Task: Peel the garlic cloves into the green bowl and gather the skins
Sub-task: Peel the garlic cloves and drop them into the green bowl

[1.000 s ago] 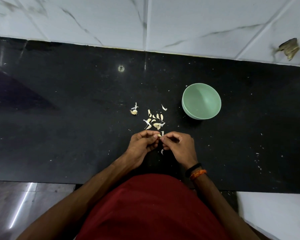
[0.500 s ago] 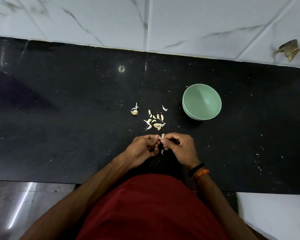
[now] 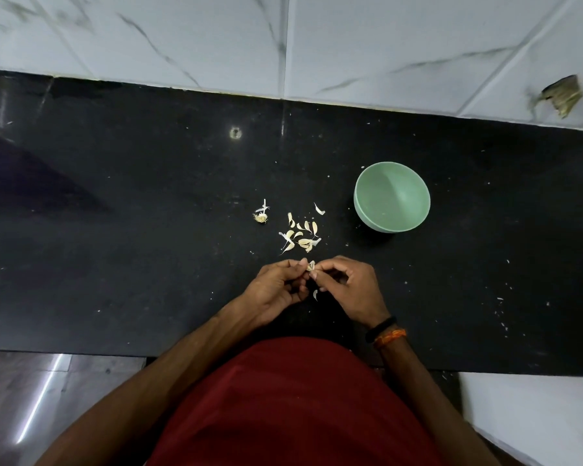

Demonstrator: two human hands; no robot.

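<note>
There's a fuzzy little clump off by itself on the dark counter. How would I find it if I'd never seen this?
Start at the green bowl on the black counter and look left, past the scatter of pale garlic pieces. Beyond them, apart, lies the tufted clump, with a white skin scrap just behind it. Unlike the smooth slivers, it is round, yellowish and bristly.

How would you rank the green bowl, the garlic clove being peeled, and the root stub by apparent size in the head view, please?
1. green bowl
2. root stub and garlic clove: too alike, and the clove is partly hidden by fingers.
</note>
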